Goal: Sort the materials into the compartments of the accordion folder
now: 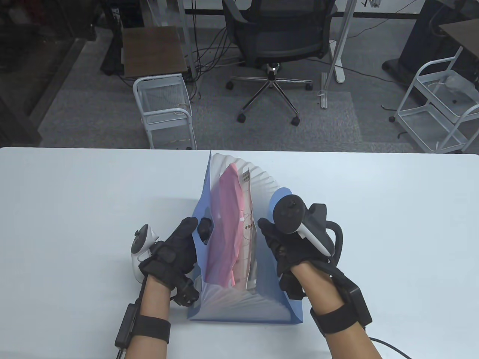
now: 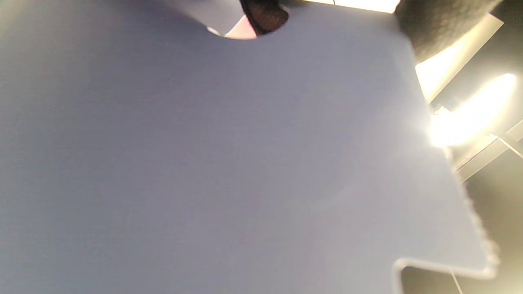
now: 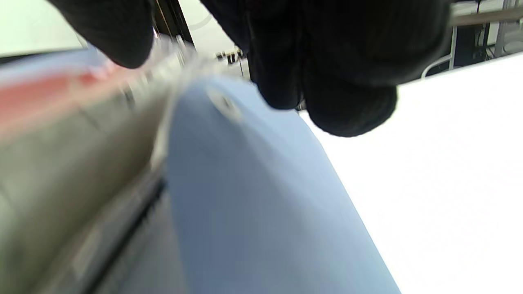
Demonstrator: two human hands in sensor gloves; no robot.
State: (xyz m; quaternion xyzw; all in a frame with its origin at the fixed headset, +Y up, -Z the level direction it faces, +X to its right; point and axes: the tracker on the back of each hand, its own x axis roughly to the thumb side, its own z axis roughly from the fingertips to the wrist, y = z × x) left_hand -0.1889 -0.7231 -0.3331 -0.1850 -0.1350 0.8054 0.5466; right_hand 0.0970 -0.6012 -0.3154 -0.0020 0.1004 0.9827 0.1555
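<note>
A blue accordion folder [image 1: 245,312] stands fanned open in the middle of the white table [image 1: 75,209]. A pink sheet [image 1: 224,224] sits in a compartment on the left side, and a white printed sheet [image 1: 248,226] stands just right of it. My left hand [image 1: 179,250] grips the folder's left cover, which fills the left wrist view [image 2: 245,163], with a fingertip [image 2: 263,16] at its notch. My right hand [image 1: 280,246] pinches the dividers right of the white sheet. Its fingers [image 3: 327,61] hang above the blue right flap [image 3: 253,196].
Beyond the table's far edge, on the floor, stand an office chair [image 1: 278,41], a white wire cart [image 1: 164,108] at left and another [image 1: 441,104] at right. Bare table top lies on both sides of the folder.
</note>
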